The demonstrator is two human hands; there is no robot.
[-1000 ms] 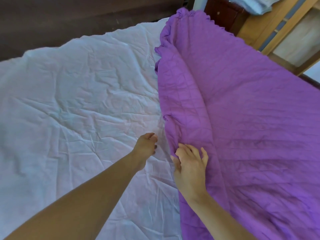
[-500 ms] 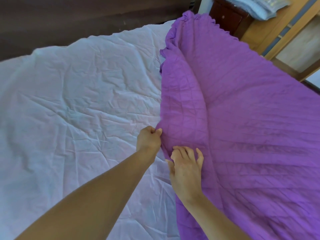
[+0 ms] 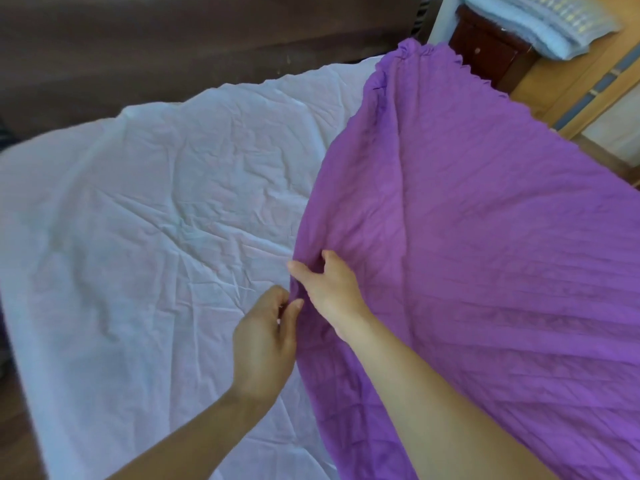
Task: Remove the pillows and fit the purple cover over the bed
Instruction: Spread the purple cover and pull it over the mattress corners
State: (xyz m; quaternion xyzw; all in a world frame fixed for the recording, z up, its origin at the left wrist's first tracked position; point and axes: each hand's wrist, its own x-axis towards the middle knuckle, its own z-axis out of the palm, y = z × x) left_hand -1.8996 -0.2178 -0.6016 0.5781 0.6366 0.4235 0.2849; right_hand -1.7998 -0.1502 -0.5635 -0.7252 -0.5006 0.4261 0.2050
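The purple quilted cover (image 3: 485,254) with a ruffled border lies over the right half of the bed, its left edge folded back along the middle. A wrinkled white sheet (image 3: 156,237) covers the bare left half of the mattress. My right hand (image 3: 329,282) grips a fold at the cover's left edge. Just below it, my left hand (image 3: 266,337) pinches the same edge between thumb and fingers. No pillow lies on the bed.
A dark brown headboard (image 3: 173,46) runs along the far side. A dark wooden nightstand (image 3: 485,50) stands at the far right, with folded pale bedding (image 3: 540,22) above it and a light wooden frame (image 3: 588,81) beside it.
Both hands closed on the cover's left edge and drew it left and nearer; my left hand went from hovering over the sheet to pinching the edge. The view shifted left.
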